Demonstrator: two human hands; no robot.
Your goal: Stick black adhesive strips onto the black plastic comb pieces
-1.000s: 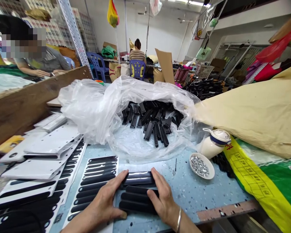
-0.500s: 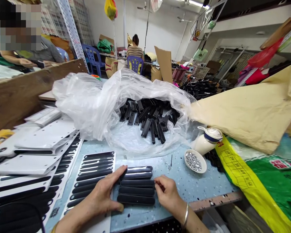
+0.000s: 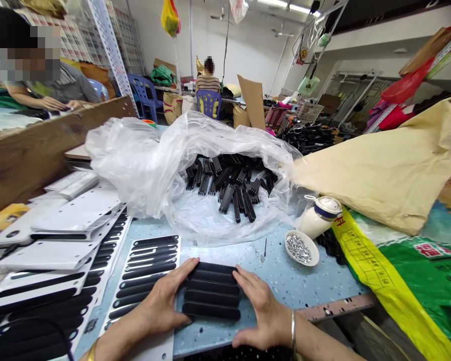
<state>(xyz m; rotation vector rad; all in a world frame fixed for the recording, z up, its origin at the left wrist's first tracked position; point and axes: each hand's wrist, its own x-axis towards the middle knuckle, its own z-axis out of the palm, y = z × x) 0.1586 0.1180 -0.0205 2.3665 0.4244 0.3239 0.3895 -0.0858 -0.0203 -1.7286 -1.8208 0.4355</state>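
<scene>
Bracketing the row of black strips at lower centre of the frame, on the blue desk, with left hand and right hand both open, fingers flat against its ends, clasping nothing. Probably needing even pressure from both sides, avoiding strips riding over each other.

Your left hand and right hand flank strips on table. Slotted cards left of strips, dish right, bag behind; comb parts in bag.

Factory workshop, bagged black comb parts, shelving rack, seated co-workers
</scene>
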